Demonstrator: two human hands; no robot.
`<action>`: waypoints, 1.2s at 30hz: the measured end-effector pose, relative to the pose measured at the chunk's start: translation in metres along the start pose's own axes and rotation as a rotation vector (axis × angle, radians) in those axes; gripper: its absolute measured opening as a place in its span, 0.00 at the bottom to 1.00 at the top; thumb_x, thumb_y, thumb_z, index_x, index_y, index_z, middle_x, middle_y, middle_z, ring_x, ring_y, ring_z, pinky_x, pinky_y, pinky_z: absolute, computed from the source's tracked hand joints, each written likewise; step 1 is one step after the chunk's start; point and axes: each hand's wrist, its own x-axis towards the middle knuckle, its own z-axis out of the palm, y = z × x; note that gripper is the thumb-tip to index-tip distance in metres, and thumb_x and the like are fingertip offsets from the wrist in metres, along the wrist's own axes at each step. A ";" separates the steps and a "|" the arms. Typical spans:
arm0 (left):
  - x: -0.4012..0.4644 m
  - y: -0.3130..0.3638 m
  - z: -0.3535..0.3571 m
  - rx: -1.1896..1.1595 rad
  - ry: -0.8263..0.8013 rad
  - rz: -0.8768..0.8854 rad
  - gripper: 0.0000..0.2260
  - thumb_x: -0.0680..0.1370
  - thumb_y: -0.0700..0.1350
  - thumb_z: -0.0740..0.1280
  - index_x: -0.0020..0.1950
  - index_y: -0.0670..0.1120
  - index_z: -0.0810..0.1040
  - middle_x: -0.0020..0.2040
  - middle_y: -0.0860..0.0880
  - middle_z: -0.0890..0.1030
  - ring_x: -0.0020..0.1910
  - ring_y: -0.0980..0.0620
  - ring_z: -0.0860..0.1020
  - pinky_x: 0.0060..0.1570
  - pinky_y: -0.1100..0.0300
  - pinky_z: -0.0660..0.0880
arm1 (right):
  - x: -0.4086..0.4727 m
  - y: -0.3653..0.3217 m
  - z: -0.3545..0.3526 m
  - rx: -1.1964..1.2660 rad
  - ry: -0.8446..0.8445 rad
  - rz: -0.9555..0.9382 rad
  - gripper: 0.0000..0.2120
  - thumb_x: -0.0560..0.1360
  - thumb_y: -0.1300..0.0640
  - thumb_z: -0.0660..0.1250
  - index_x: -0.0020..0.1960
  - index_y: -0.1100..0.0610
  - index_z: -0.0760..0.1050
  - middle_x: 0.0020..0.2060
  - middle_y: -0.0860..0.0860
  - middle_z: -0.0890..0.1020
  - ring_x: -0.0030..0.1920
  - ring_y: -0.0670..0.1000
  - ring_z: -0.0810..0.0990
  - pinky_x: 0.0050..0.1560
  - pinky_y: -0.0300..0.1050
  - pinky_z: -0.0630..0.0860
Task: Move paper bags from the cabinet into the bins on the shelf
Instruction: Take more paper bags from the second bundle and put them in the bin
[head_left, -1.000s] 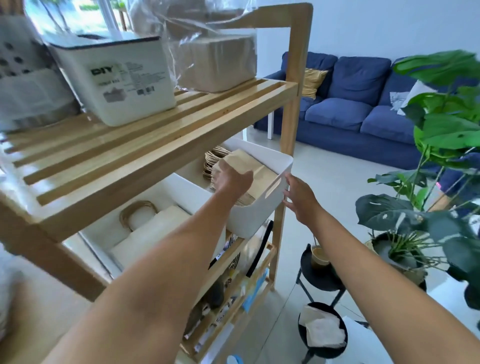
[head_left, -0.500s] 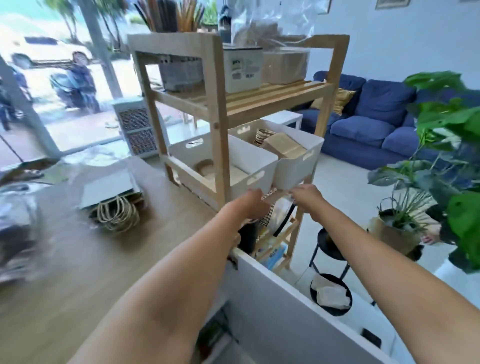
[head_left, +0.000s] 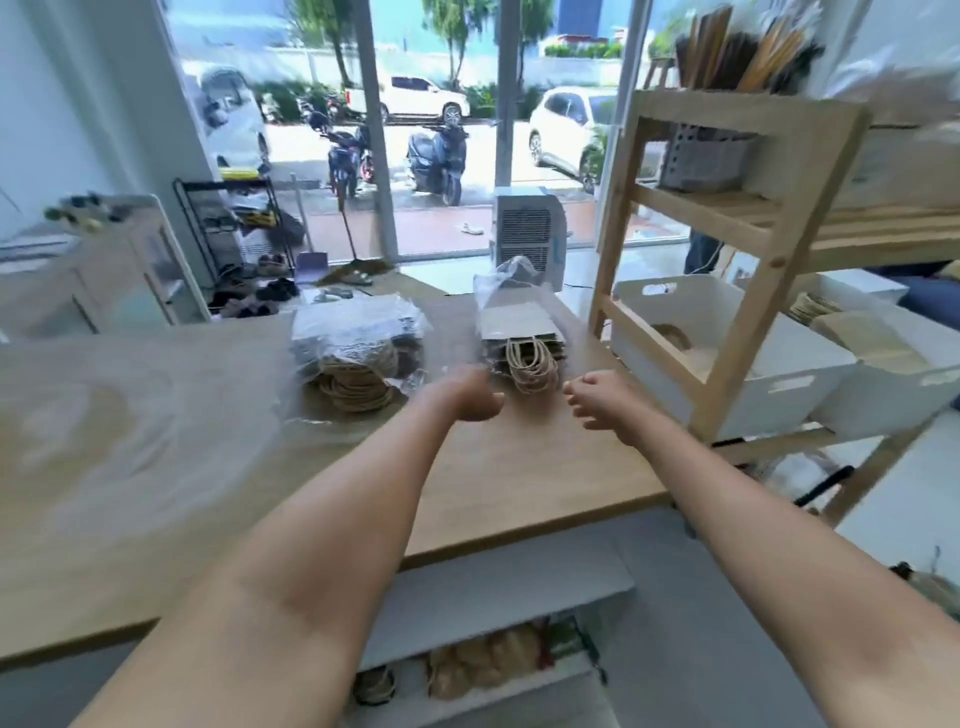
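over countertop (head_left: 519, 467), both hands (head_left: 470, 397) — loosely curled, empty

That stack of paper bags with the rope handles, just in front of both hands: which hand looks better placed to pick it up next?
Probably the right hand: it hovers beside the bag stack, on the side nearest the white bin. The left hand is about as close, but sits toward the plastic-wrapped bundle.

— How many stacks of paper bags on the countertop (head_left: 519, 467)?
— Two: one plastic-wrapped bundle (head_left: 358, 348), one smaller stack (head_left: 524, 338).
— Bins on the shelf (head_left: 748, 291)?
— Two white ones, the near bin (head_left: 737, 364) and far bin (head_left: 893, 379); blur may hide more.
— Hands?
— Two.
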 end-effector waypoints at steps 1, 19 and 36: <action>-0.005 -0.019 -0.005 0.003 0.013 -0.048 0.25 0.79 0.53 0.61 0.74 0.42 0.66 0.73 0.41 0.66 0.72 0.44 0.66 0.69 0.54 0.64 | 0.005 -0.008 0.018 0.018 -0.041 -0.012 0.08 0.77 0.55 0.63 0.39 0.54 0.74 0.37 0.53 0.74 0.37 0.51 0.74 0.34 0.38 0.71; 0.033 -0.159 -0.060 0.174 0.115 -0.194 0.52 0.62 0.54 0.80 0.77 0.55 0.51 0.78 0.46 0.51 0.77 0.43 0.54 0.74 0.48 0.58 | 0.106 -0.081 0.175 0.338 -0.262 0.241 0.15 0.79 0.62 0.56 0.65 0.56 0.66 0.56 0.56 0.70 0.63 0.60 0.74 0.60 0.51 0.72; 0.094 -0.172 -0.121 0.089 -0.130 -0.213 0.25 0.75 0.50 0.69 0.69 0.41 0.71 0.69 0.43 0.73 0.62 0.45 0.75 0.64 0.53 0.72 | 0.148 -0.137 0.172 0.595 -0.382 0.278 0.13 0.79 0.61 0.58 0.35 0.58 0.67 0.21 0.49 0.69 0.12 0.41 0.60 0.16 0.28 0.58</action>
